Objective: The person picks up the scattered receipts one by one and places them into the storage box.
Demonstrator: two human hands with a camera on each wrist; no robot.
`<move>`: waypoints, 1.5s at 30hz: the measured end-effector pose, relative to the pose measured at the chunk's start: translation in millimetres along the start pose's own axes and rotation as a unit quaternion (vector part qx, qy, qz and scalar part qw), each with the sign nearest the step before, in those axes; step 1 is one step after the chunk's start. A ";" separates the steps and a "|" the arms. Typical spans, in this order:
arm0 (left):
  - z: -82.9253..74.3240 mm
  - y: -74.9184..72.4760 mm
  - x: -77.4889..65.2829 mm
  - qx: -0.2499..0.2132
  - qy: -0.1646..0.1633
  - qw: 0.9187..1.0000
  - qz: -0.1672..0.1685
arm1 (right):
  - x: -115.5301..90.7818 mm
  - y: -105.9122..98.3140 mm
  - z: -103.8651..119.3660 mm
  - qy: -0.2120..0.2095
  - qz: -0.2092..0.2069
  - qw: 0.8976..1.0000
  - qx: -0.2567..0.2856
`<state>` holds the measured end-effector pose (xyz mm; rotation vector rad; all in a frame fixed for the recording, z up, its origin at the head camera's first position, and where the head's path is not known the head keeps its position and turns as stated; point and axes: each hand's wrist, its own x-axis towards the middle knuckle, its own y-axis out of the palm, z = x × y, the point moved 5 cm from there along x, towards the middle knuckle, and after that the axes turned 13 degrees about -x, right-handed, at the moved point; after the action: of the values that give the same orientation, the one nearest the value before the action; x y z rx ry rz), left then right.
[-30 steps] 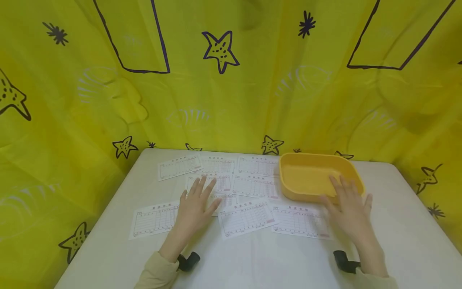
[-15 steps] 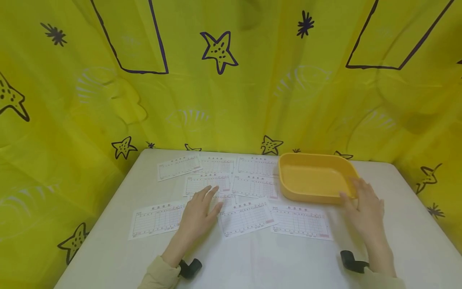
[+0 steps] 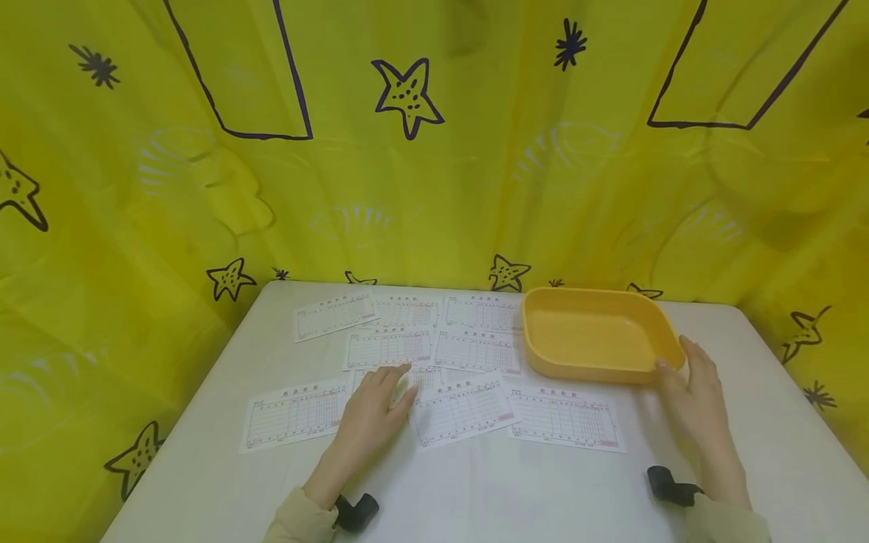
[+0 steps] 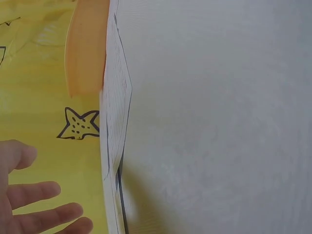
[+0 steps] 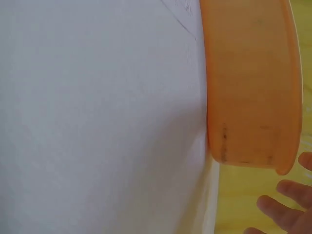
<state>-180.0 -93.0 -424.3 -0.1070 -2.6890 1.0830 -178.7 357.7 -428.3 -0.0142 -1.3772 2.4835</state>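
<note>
My left hand point(image 3: 373, 411) hovers over the printed receipt slips, its fingers loosely bent and holding nothing. One slip point(image 3: 431, 375) lies partly hidden behind that hand; another slip point(image 3: 389, 349) lies just beyond the fingertips. In the left wrist view, the fingers of the left hand point(image 4: 39, 209) are spread apart. At the front right corner of a yellow plastic basin point(image 3: 591, 372) is my right hand point(image 3: 701, 400), thumb and fingers apart. The right wrist view shows the right hand point(image 5: 287, 209) below the basin's end point(image 5: 253, 97), with a gap between them.
Several more slips lie flat on the white table point(image 3: 475, 490), including a left one point(image 3: 292, 415), a tilted one point(image 3: 462, 411) and one in front of the basin point(image 3: 566, 422). Some overlap. A yellow patterned curtain point(image 3: 434, 188) hangs behind the table.
My right hand has moved right and back, from over the basin to beside its right corner. My left hand has drawn slightly back towards me, uncovering more of the slips.
</note>
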 end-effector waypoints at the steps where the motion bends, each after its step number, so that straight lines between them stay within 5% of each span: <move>1: 0.0 0.1 -0.3 0.000 0.002 1.000 -0.001 | 1.4 0.5 -1.3 0.006 0.005 1.000 0.004; 13: 2.4 5.3 0.1 -0.007 0.025 1.000 0.018 | 6.8 5.7 -14.8 0.050 0.051 0.997 0.033; 34: 12.2 20.7 13.5 0.004 0.010 0.997 0.081 | 8.7 6.2 -15.0 0.076 0.072 0.993 0.047; 45: 11.9 23.7 19.9 -0.026 -0.009 0.994 0.110 | 9.1 6.5 -15.5 0.090 0.078 0.992 0.046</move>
<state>-202.7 -80.8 -445.1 -0.4136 -2.7718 1.0783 -186.6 369.7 -440.9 -0.3302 -1.2285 2.5968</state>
